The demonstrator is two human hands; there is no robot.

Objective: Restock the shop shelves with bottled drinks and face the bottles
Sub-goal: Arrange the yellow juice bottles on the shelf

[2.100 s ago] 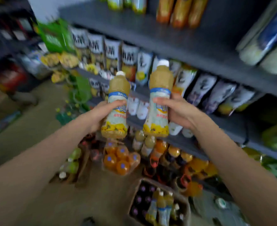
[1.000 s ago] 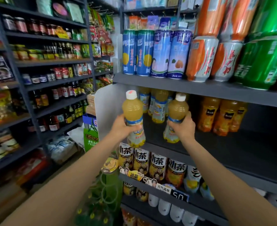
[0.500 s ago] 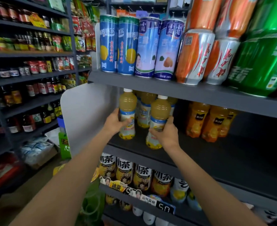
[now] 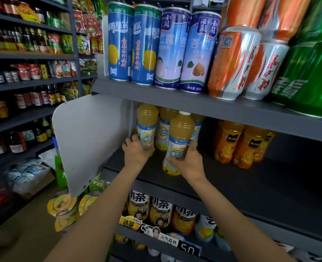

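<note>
Reaching into the middle shelf (image 4: 241,188) at frame centre, both hands hold yellow juice bottles. The left hand (image 4: 135,152) wraps the lower body of the left bottle (image 4: 147,127), which stands upright close to the white end panel (image 4: 92,140) bounding the shelf on its left side. The right hand (image 4: 189,161) grips the right bottle (image 4: 178,142) around its label, thumb across the front; this bottle sits nearer the shelf's front edge, its white cap just under the shelf above. Two more matching bottles (image 4: 165,129) stand behind, between the held pair. To the right, orange juice bottles (image 4: 237,144) stand well apart, leaving a bare stretch of dark shelf between them and the right hand, and more bare shelf runs toward the right edge of the frame. Tall blue cans (image 4: 133,44) line the upper shelf, and iced tea bottles (image 4: 150,210) fill the shelf below.
</note>
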